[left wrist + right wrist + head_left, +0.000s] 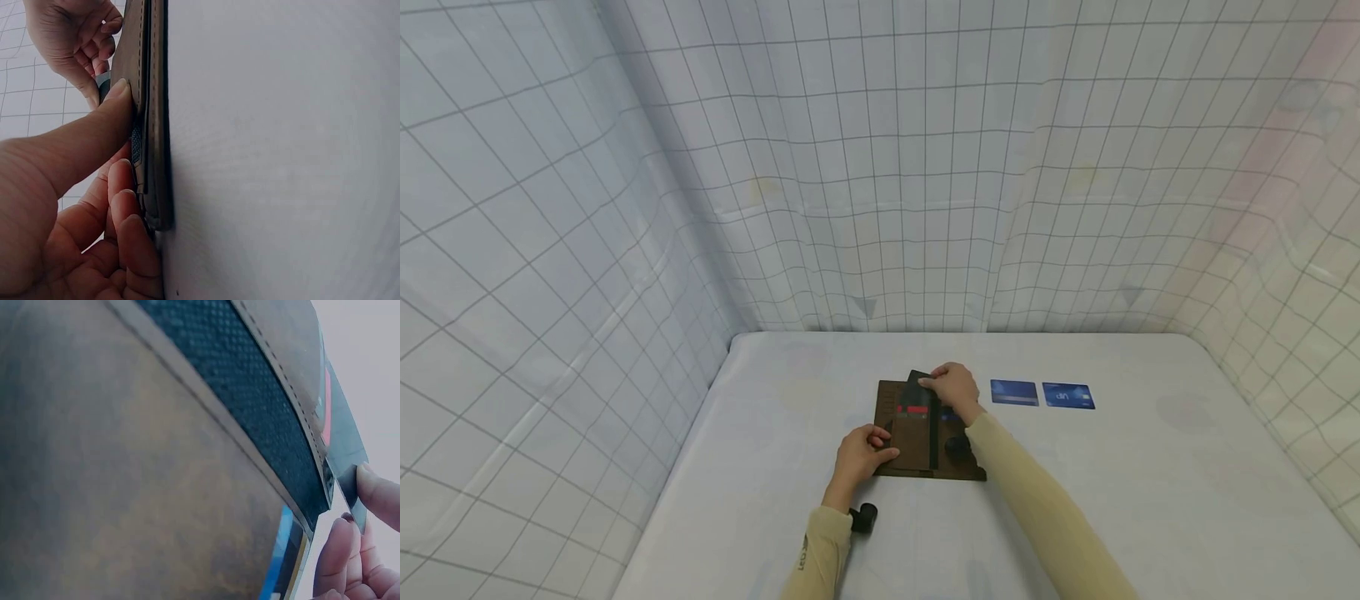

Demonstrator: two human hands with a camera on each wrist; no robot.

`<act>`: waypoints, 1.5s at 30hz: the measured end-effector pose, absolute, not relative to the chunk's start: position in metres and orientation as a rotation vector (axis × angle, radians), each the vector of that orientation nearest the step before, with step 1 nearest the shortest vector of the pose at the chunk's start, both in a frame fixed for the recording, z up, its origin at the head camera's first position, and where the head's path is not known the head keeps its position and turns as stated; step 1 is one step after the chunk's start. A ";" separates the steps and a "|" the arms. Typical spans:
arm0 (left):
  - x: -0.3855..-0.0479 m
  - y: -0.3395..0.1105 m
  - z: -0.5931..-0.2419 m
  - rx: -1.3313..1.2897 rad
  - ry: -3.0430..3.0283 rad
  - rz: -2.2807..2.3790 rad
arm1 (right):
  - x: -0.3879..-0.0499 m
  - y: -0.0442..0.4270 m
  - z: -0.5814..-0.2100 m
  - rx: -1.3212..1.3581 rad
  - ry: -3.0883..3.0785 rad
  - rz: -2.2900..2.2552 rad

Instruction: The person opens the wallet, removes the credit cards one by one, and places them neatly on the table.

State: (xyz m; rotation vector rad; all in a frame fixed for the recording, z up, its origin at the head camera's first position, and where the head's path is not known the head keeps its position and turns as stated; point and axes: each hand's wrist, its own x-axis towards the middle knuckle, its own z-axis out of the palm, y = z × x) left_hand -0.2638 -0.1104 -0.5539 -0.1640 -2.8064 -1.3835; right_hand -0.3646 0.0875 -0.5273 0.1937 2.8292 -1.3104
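A brown leather wallet (912, 443) lies spread out on the white table, with a black textured strip (250, 394) along its middle. My left hand (857, 457) grips the wallet's left edge, the thumb on top and the other fingers curled at the side. At the far edge, my right hand (953, 387) pinches a dark card (915, 395) between thumb and fingers. The card sticks up from the left half, its lower part hidden there. Beside it shows a red card edge (913, 409). Blue card edges (276, 556) show in the right half, partly behind my right wrist.
Two blue cards, one plain with a stripe (1014, 392) and one lettered (1068, 396), lie side by side to the right of the wallet. White gridded curtains (880, 208) surround the table (1120, 500) at the back and sides.
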 end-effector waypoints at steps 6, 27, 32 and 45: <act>-0.264 -0.110 -0.554 -0.167 -2.800 -1.385 | -0.365 0.090 -0.525 0.177 2.831 -1.287; -0.266 -0.109 -0.553 -0.157 -2.807 -1.371 | -0.370 0.095 -0.526 0.205 2.821 -1.332; -0.264 -0.108 -0.552 -0.151 -2.802 -1.374 | -0.369 0.097 -0.527 0.197 2.799 -1.363; -0.263 -0.110 -0.555 -0.156 -2.791 -1.401 | -0.368 0.112 -0.517 0.040 2.813 -1.365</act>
